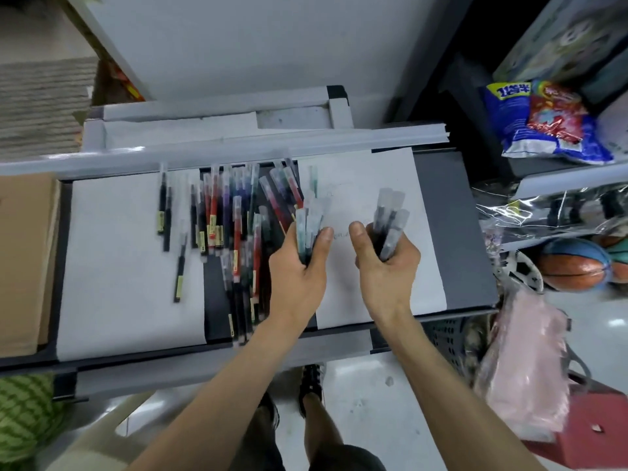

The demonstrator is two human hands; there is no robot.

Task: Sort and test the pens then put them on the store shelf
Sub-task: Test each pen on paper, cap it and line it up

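The dark shelf (455,232) has a grey rail along its far edge and another along its near edge. Two white paper sheets lie on it, and the left sheet (119,266) has lots of bare room at its near left part. The right sheet (353,178) is bare beyond the hands.

The left hand (299,263) has its grip closed tight around a bunch of pens (307,226) with frosty clear caps pointing far. The right hand (387,263) is closed around another bunch (390,222) the same way. The two hands are near each other but apart.

A loose pile of thin pens (234,226), red, blue, purple and black, lies in the middle of the shelf, just left of the left hand. A few black pens (180,266) lie apart on the left sheet.
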